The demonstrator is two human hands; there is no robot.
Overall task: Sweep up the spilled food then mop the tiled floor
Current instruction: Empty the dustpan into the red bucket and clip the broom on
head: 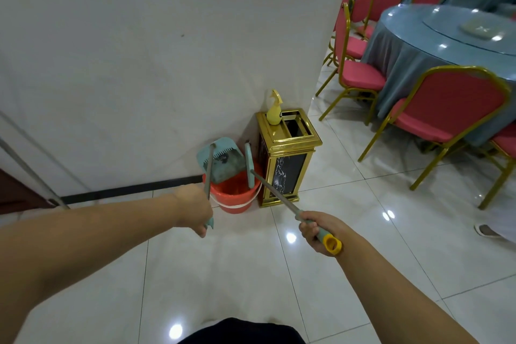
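Left hand grips dustpan handle | right hand grips broom | you tip both over centre bucket, likely dumping.

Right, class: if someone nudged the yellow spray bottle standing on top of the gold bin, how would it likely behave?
The yellow plastic spray bottle would probably tip easily: it looks tall, with a narrow neck above a small base. It stands on the gold-trimmed bin beside the open slot, so it might drop in. Being plastic, it seems unlikely to break.
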